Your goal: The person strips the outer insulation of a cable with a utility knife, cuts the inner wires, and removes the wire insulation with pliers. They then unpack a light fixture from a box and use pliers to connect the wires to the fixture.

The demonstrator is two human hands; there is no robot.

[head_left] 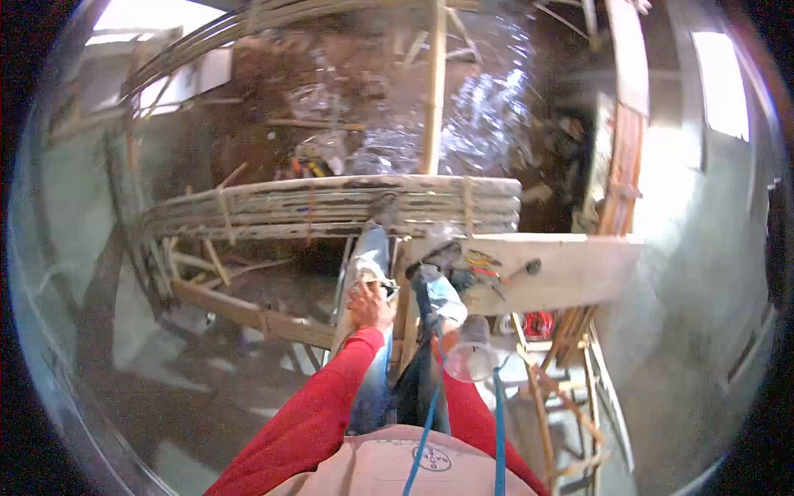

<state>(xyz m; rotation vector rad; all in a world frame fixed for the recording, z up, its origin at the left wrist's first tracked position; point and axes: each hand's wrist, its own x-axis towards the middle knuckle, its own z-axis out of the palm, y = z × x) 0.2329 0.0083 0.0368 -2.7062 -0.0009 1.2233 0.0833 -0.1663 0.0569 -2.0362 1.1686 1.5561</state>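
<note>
Blue cords [499, 430], clear cup [473, 364] partly hiding right hand [449, 338], left hand [371, 307] blurred, both grips unclear

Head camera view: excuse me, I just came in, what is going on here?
A person in red sleeves has the left hand at the left leg, beside a small pale item too blurred to name. The right hand is partly hidden by a clear round object, so I cannot tell whether it holds anything. Tools lie on the wide plank ahead.

Tools [486, 272] on plank [583, 273] — room rightward
</note>
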